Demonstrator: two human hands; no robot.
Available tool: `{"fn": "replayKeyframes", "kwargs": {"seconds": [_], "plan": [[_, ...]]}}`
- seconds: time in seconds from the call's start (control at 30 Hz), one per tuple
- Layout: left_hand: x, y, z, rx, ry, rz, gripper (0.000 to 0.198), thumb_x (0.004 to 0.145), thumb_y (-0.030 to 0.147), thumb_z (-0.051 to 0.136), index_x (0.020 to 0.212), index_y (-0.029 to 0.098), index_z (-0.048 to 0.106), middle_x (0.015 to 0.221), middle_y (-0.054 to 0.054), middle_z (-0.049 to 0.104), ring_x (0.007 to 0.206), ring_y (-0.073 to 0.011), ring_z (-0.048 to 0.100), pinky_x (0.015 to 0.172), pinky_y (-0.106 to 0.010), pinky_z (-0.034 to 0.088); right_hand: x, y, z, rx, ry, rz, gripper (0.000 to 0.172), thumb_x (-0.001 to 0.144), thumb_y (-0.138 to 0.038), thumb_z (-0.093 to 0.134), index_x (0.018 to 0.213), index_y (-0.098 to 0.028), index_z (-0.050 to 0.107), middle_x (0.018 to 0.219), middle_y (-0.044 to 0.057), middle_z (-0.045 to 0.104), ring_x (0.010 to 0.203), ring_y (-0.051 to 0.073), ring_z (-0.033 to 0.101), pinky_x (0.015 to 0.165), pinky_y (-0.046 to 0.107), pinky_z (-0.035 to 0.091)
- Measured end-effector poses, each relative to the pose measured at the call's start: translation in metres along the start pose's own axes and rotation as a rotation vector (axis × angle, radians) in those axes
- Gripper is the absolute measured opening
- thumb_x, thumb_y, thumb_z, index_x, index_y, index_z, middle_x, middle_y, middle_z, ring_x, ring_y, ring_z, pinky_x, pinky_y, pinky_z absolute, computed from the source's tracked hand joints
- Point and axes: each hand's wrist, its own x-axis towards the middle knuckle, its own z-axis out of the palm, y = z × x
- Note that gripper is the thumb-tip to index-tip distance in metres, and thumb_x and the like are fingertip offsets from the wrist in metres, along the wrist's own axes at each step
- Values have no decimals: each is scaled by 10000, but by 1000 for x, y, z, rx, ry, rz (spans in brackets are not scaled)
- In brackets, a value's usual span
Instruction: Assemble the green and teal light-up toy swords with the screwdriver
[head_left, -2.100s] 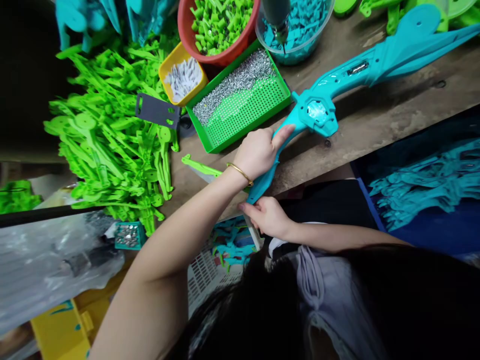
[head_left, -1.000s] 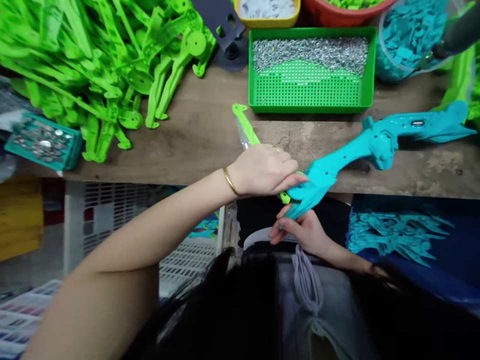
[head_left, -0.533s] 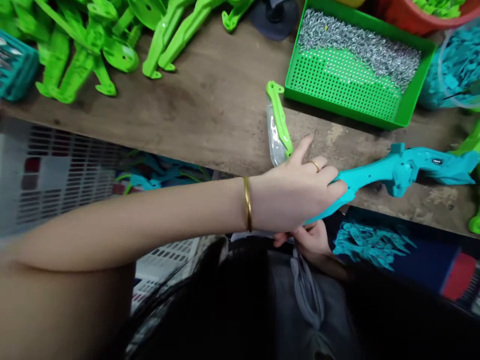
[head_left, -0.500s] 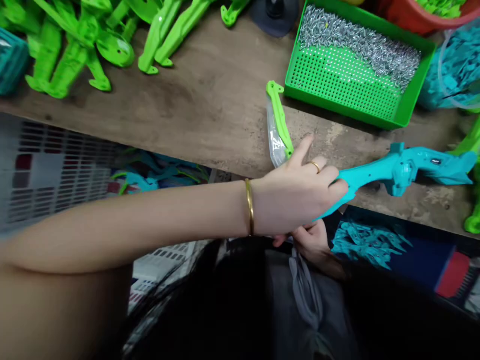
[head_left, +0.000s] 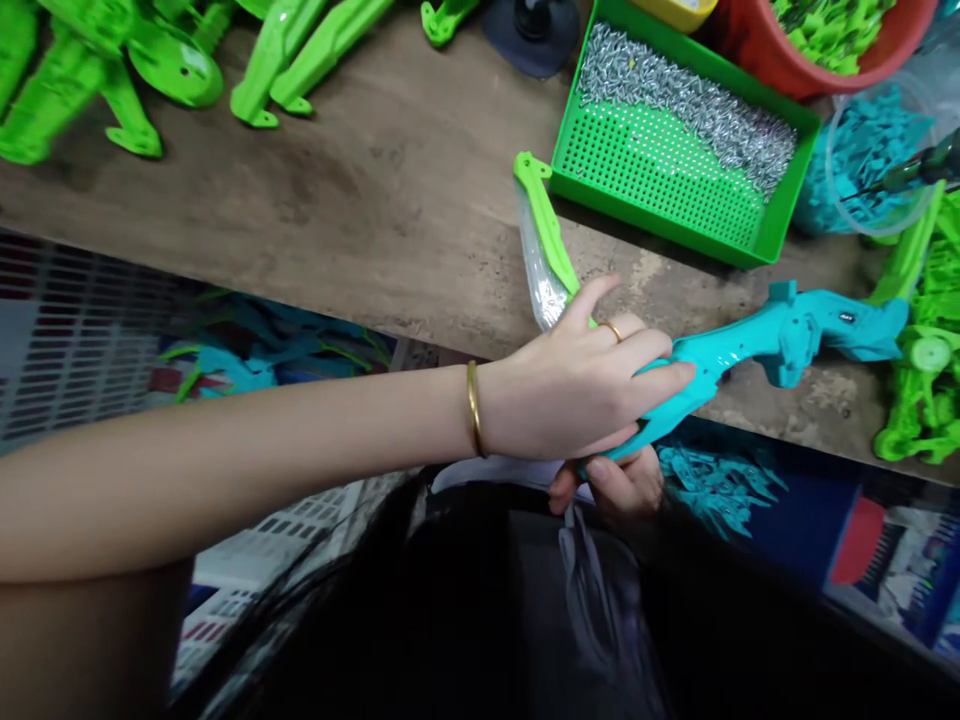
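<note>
A long turquoise plastic part [head_left: 697, 375] with a knobbly far end lies slanting across the table's front edge. My left hand [head_left: 592, 385], with a ring and a bracelet, is closed over its near end from above, the index finger stretched forward. Below it, my right hand [head_left: 626, 485] grips the tip of the same part, its thumb on top; black hair hides its wrist. Just beyond my left hand lies a bright green arm-shaped plastic piece [head_left: 546, 220] with a clear, shiny strip [head_left: 544, 285] along its side.
A green perforated tray [head_left: 667, 225] holds many small screws. Behind it stand a red bucket [head_left: 806, 65] and a clear tub [head_left: 862, 215] of turquoise bits, with a dark tool [head_left: 922, 165] over it. Green plastic parts [head_left: 300, 50] lie at the back left. Baskets stand below the table.
The view has shifted, so table items sit further left. The turquoise part has come slightly back toward me, and more of my right hand's fingers now show on its tip.
</note>
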Motion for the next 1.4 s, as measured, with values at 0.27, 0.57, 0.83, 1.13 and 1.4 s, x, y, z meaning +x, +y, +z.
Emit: {"fn": "replayKeyframes", "kwargs": {"seconds": [0.27, 0.57, 0.83, 1.13, 1.4], "plan": [[1, 8, 1, 34, -36, -42, 292, 886, 215, 481, 1158, 205, 587, 1108, -86, 657, 1004, -235, 616, 1081, -602, 294, -2, 12, 0, 20, 21, 52, 442, 762, -582, 645, 662, -162, 740, 665, 88, 733, 586, 225, 702, 603, 354, 599], [3, 7, 0, -37, -88, 41, 314, 888, 118, 436, 1155, 208, 575, 1097, -77, 643, 1010, -203, 614, 1132, -600, 248, -16, -2, 2, 96, 129, 170, 329, 689, -493, 751, 648, -167, 746, 649, 52, 724, 567, 174, 683, 592, 285, 577], [4, 11, 11, 25, -15, 0, 220, 861, 196, 555, 1078, 207, 591, 1044, -84, 639, 959, -223, 619, 1102, -614, 278, -14, 4, 7, 115, 152, 190, 341, 681, -479, 763, 677, -146, 694, 632, 56, 722, 529, 162, 674, 556, 263, 564], [4, 5, 14, -21, -65, 40, 265, 831, 179, 580, 1096, 172, 587, 1028, -91, 642, 891, -197, 639, 1125, -585, 277, -7, 12, 5, 116, 126, 140, 421, 655, -552, 758, 658, -142, 662, 598, 69, 710, 487, 176, 668, 495, 269, 573], [5, -14, 16, -56, -164, 64, 310, 832, 231, 599, 1138, 190, 565, 1089, -79, 641, 1043, -227, 615, 1152, -594, 246, 6, 18, 6, 163, 138, 82, 425, 660, -559, 759, 677, -156, 626, 596, 39, 705, 462, 139, 646, 487, 242, 576]]}}
